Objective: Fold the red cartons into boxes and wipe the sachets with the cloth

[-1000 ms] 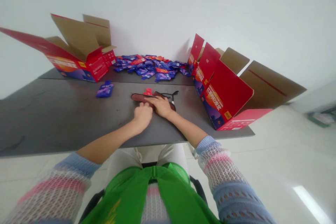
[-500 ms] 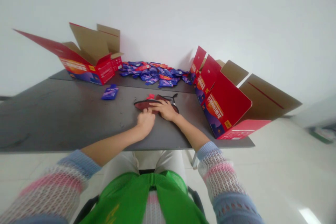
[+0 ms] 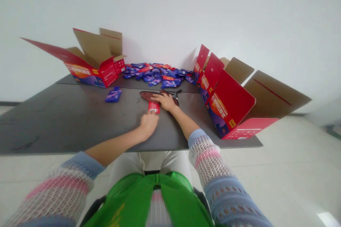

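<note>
Left hand [image 3: 149,123] grips red sachet [image 3: 154,107] by near edge of pad [image 3: 146,95]; right hand [image 3: 166,101] lies spread atop; pile [image 3: 156,75] beyond seems left to do.

Grey table [image 3: 80,122] here, dark marks [image 3: 25,143] near left end. Back left, open red boxes [image 3: 89,74], flaps up. Along back, heap of blue and red packets [image 3: 157,75]. More open boxes [image 3: 220,110] at right. Single blue packet [image 3: 113,95], left of middle; red packet [image 3: 155,108] in middle, black-edged pad [image 3: 147,95] just beyond.
</note>
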Demonstrator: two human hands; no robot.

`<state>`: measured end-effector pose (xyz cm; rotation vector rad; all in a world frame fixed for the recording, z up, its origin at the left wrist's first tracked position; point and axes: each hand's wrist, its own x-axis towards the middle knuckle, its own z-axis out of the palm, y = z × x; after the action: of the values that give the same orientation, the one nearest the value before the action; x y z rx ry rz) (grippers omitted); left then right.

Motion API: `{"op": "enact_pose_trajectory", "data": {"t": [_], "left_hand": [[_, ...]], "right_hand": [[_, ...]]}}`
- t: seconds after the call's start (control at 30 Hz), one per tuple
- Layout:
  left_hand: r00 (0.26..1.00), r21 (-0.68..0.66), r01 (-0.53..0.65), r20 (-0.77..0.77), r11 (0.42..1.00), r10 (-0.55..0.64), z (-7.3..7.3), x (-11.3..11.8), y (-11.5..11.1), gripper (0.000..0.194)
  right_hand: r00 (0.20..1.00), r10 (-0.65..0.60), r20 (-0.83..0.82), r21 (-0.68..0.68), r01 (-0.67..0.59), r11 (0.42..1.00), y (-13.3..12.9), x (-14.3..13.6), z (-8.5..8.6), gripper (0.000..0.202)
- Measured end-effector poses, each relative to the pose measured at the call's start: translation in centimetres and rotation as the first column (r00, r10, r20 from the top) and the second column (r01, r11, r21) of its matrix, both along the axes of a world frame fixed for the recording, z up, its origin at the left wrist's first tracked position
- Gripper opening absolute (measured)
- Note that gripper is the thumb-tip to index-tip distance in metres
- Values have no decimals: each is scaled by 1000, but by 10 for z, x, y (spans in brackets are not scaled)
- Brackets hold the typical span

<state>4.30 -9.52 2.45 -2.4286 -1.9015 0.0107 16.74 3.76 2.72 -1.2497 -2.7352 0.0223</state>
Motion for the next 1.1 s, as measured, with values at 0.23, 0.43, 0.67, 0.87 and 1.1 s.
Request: {"op": "enact_pose_trajectory", "data": {"t": [0.23, 0.43, 0.67, 0.87, 1.1], "left_hand": [[993, 52, -18, -119, 998, 24, 1, 1, -1, 45], [992, 51, -22, -123, 998, 28, 5, 7, -3, 46], [996, 31, -36, -82, 999, 39, 5, 8, -1, 43], [996, 34, -40, -83, 999, 43, 4, 8, -1, 40], [994, 41, -57, -86, 998, 60, 3, 6, -3, 40]], "right_hand": [[996, 77, 43, -7, -77, 997, -18, 11, -3, 61], [982, 189, 16, -72, -187, 980, -44, 32, -3, 64], [990, 138, -32, -65, -140, 988, -24, 23, 0, 66], [999, 29, -22, -64, -30, 997, 1, 10, 2, 74], [997, 31, 75, -112, -22, 994, -1, 8, 11, 72]]}}
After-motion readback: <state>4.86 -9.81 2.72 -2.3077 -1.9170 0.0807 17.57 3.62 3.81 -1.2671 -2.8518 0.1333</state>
